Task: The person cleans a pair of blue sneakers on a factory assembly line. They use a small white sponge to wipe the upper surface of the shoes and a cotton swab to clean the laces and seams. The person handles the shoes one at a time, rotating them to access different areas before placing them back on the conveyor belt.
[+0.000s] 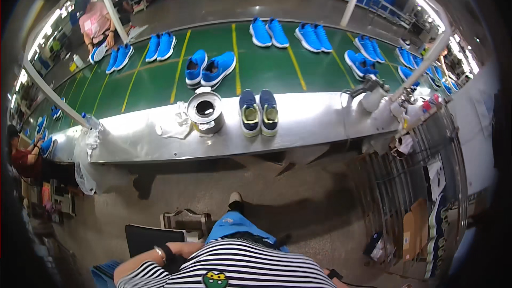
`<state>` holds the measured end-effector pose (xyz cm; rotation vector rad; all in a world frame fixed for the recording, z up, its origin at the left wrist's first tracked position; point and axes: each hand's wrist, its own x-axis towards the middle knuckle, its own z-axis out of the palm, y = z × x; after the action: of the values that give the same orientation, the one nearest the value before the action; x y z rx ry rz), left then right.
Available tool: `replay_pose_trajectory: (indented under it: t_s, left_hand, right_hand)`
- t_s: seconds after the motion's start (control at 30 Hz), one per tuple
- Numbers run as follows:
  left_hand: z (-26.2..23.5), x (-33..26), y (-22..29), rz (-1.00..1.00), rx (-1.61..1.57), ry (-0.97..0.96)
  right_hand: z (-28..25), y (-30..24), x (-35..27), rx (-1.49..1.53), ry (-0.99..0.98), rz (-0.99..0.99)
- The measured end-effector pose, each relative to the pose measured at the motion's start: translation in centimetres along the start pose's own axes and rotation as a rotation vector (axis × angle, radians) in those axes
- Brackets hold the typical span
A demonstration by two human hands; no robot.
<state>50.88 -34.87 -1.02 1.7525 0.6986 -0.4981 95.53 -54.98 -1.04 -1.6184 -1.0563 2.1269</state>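
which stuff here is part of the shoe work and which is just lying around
In the work: dark blue pair and metal pot on the steel ledge; blue shoes on the green belt.

Lying about: white cloth, plastic bag, cardboard box.

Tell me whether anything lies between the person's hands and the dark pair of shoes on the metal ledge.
Only open floor separates them. The left hand is tucked against the striped shirt; the right hand is out of view. The navy shoes sit on the ledge, a metal pot beside them.

left forearm [146, 260] bent across torso, hands hidden.
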Motion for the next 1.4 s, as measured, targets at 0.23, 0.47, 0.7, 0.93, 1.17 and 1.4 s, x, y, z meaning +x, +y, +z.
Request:
replay_pose_trajectory:
  t_s: [0.23,0.47,0.7,0.93,1.17,1.4]
  left_hand:
    - [-0.3,-1.3,0.3,-0.522,-0.459,0.703]
    - [-5.4,0.9,4.6,-0.271,-0.756,0.689]
    - [-8.0,-1.6,9.5,-0.135,-1.223,0.298]
    - [-7.5,1.1,14.7,-0.504,-0.349,0.535]
    - [-6.0,-0.5,16.2,-0.315,-0.817,0.85]
    - [-6.1,-5.3,7.0,-0.425,-0.499,0.747]
  right_hand:
    - [-4.8,-7.9,5.3,-0.157,0.019,0.048]
    - [-9.9,-13.0,10.9,-0.114,-0.059,0.107]
    - [-18.7,-25.6,18.2,-0.549,0.004,-0.342]
    - [-18.7,-37.7,33.0,-1.207,0.282,-0.757]
    - [-19.2,-39.1,37.6,-1.279,0.175,-0.6]
    - [-12.7,-48.1,24.7,-0.903,-0.313,-0.337]
